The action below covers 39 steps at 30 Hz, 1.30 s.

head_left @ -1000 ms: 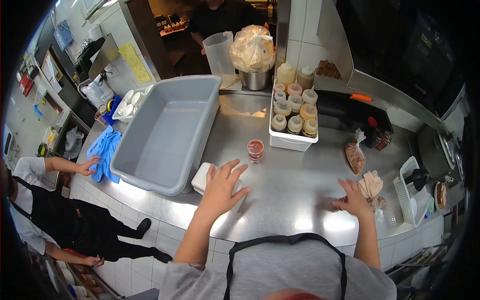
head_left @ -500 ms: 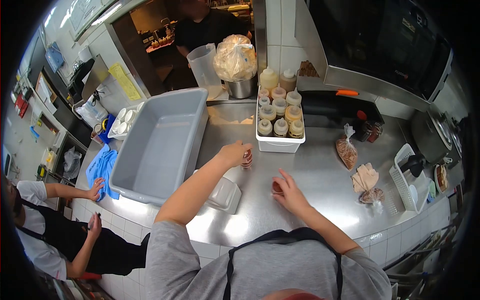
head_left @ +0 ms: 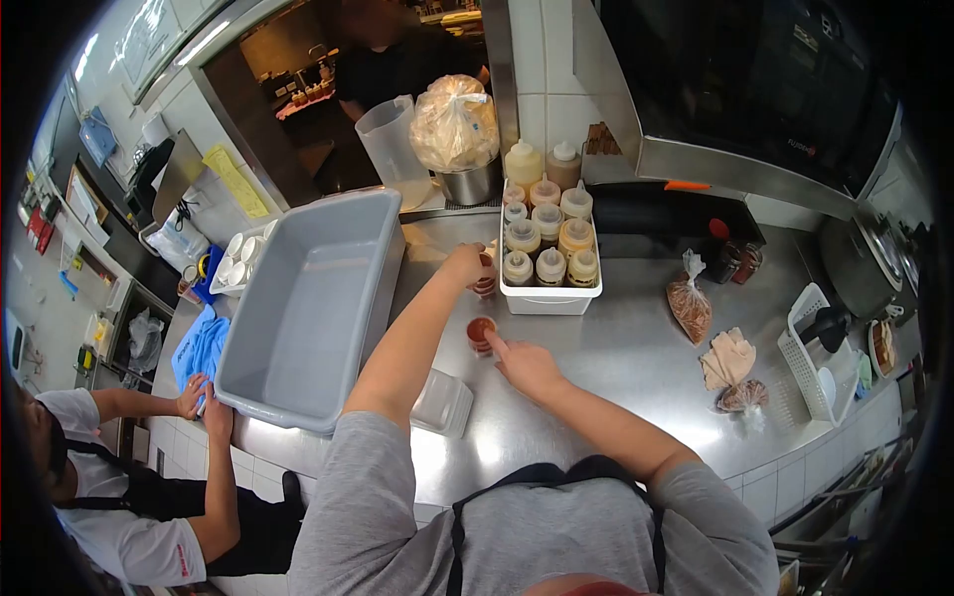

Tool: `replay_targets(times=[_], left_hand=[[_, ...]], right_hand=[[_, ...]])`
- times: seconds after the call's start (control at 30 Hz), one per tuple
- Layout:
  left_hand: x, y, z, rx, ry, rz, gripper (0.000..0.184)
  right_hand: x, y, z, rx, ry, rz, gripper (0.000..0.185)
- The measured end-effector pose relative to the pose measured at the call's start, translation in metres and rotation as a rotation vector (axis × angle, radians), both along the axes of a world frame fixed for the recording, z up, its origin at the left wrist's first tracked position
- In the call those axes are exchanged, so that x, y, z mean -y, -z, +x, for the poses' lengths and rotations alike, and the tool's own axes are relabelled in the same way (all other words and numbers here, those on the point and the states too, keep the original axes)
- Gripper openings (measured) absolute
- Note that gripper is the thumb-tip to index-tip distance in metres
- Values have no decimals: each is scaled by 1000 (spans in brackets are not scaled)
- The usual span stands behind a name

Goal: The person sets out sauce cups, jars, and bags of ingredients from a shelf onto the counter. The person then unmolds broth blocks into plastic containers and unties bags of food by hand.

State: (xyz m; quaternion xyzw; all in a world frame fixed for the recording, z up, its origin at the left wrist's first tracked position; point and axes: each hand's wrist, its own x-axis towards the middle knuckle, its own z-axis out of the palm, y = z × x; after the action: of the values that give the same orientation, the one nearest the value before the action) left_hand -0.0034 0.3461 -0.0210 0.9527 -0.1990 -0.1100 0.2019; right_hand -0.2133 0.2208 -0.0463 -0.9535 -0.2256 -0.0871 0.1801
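My left hand (head_left: 467,266) reaches forward and is closed on a small clear cup of red sauce (head_left: 485,281), just left of the white bottle tub (head_left: 552,300). Nearer to me, a second cup of red sauce (head_left: 481,333) stands on the steel counter (head_left: 596,377). The fingertips of my right hand (head_left: 525,366) touch this cup's right side, with the index finger stretched out at its rim. A lidded white container (head_left: 442,404) sits below my left forearm.
A large grey bin (head_left: 308,308) stands at the left. Squeeze bottles (head_left: 547,223) fill the tub. Bagged food (head_left: 689,303), a folded cloth (head_left: 728,359) and a white basket (head_left: 810,368) lie at the right. A co-worker (head_left: 139,477) stands at the left edge.
My left hand has moved the first cup away from me, beside the tub. My right hand has brought the other cup left. The co-worker's hands have come together.
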Motion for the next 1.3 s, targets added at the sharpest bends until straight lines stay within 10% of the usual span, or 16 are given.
replay_targets(times=[0.3, 0.37, 0.57, 0.9, 1.03, 1.3], left_hand=[[9, -6, 21, -345, -163, -357, 70], [11, -25, 5, 156, -82, 121, 69], [-47, -169, -156, 156, -25, -635, 63], [-113, -63, -271, 255, -139, -15, 66], [-77, -66, -270, 252, -253, 115, 71], [9, -48, -284, 193, 278, -194, 94]], right_hand=[[-29, -1, 87, -393, 266, -21, 74], [-28, 4, 98, -368, 312, -6, 88], [25, 10, 18, -464, 127, 238, 85], [117, 54, -166, -242, 184, 174, 50], [101, 33, -152, -301, 124, 466, 77], [119, 28, -136, -307, 185, 617, 103]])
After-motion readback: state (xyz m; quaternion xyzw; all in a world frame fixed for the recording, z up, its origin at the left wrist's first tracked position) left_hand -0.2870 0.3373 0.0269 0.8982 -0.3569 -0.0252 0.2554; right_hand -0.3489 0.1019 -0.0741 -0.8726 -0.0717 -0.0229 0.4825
